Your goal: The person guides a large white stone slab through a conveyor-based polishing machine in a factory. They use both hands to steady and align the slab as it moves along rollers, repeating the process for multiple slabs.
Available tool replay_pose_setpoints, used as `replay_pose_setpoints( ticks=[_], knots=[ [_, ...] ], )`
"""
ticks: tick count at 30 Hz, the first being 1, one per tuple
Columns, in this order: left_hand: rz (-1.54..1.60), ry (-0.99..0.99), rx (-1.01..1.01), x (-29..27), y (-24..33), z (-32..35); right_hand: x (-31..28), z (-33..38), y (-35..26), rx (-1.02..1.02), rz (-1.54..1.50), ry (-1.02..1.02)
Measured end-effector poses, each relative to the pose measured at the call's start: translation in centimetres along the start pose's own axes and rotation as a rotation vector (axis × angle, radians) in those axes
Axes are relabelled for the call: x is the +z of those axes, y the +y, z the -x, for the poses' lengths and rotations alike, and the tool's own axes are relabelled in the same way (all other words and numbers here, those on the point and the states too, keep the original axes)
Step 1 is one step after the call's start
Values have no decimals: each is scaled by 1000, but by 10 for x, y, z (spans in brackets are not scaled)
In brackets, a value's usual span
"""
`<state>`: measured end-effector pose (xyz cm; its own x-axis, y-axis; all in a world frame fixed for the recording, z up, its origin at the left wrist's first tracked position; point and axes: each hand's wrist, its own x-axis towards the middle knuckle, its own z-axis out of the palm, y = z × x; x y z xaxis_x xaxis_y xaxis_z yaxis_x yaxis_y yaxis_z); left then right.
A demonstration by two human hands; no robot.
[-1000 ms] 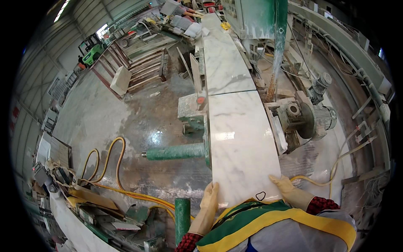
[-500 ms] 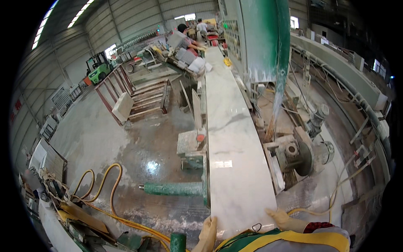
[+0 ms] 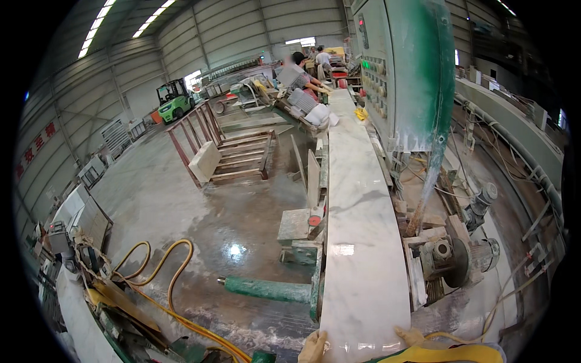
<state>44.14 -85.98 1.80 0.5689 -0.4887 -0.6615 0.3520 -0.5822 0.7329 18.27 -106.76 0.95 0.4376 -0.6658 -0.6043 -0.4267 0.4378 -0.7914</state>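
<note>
- The white marble slab (image 3: 362, 242) is long and narrow, its long axis running straight away from the person, from the lower edge of view toward the far end of the hall; it lies flat on the machine bed, just left of the green control cabinet (image 3: 411, 66)
- Its surface is polished and glossy, white with thin grey veins, and a patch of light reflects off it near the middle
- Left hand (image 3: 313, 347) rests at the near left corner of the slab, in a pale glove; the fingers lie against the edge, but whether they clench it I cannot tell, as the hand is cut off by the frame
- Right hand (image 3: 413, 336) sits at the near right corner, gloved too, fingers laid flat on the stone; its grip cannot be told either
- One green steel roller arm (image 3: 266, 289) juts out left of the slab, round and scuffed
- Two grey motors (image 3: 466, 260) stand to the right, dusty
- One yellow hose (image 3: 172, 290) loops over the wet concrete floor
- One green forklift (image 3: 175, 100) stands far off at left
- Two people (image 3: 302, 72) work at the far end
</note>
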Motion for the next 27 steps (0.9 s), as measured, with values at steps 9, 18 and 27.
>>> replay_pose_setpoints(
  ticks=[9,18,27],
  knots=[
    [532,-258,-109,-14,-73,-19,-12,-27,25,-123,162,48],
    [902,-459,-393,10,-119,-34,-39,-97,75,-586,194,94],
    [957,-483,108,8,-104,19,90,3,2,-1191,1502,-353]
  ],
)
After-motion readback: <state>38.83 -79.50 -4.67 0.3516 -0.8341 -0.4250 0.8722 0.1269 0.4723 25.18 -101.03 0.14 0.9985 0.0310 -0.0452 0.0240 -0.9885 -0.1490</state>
